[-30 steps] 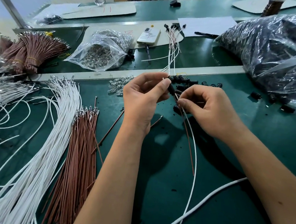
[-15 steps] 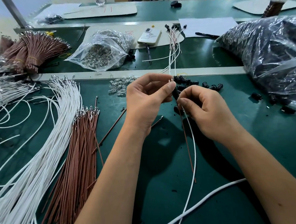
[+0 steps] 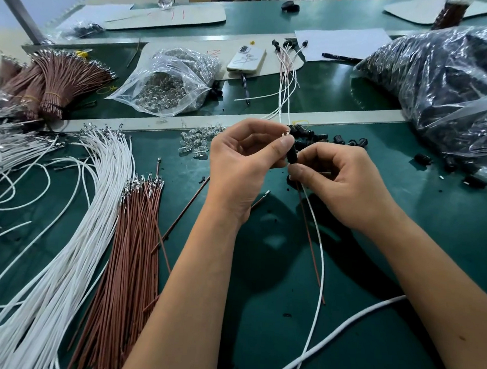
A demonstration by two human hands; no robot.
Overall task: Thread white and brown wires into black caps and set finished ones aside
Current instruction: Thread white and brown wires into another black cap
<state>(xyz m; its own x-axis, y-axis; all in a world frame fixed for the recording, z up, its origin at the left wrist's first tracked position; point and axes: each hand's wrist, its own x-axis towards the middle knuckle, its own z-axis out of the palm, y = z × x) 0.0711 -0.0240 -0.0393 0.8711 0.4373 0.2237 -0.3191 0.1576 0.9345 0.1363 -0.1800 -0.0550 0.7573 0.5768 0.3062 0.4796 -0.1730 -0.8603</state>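
My left hand (image 3: 243,161) pinches the metal-tipped top ends of a wire pair just above a black cap (image 3: 291,156). My right hand (image 3: 341,183) pinches the same pair right below the cap. The white wire (image 3: 321,261) and the brown wire (image 3: 312,250) hang down from the cap toward me. Loose black caps (image 3: 321,137) lie just behind my hands. Finished capped wires (image 3: 285,70) lie farther back by the phone. A white wire bundle (image 3: 74,217) and a brown wire bundle (image 3: 131,249) lie at the left.
A clear bag of small clear parts (image 3: 168,81) and a phone (image 3: 246,60) sit at the back. Big bags of black caps (image 3: 444,90) fill the right. Tied brown wire bundles (image 3: 53,84) lie far left. A thick white cable (image 3: 356,320) crosses the front right. Loose clear parts (image 3: 196,142) lie near my left hand.
The black cap has slid along the wire pair and now sits between my two hands' fingertips; both hands stayed in place, with the left thumb now over the wire tips.
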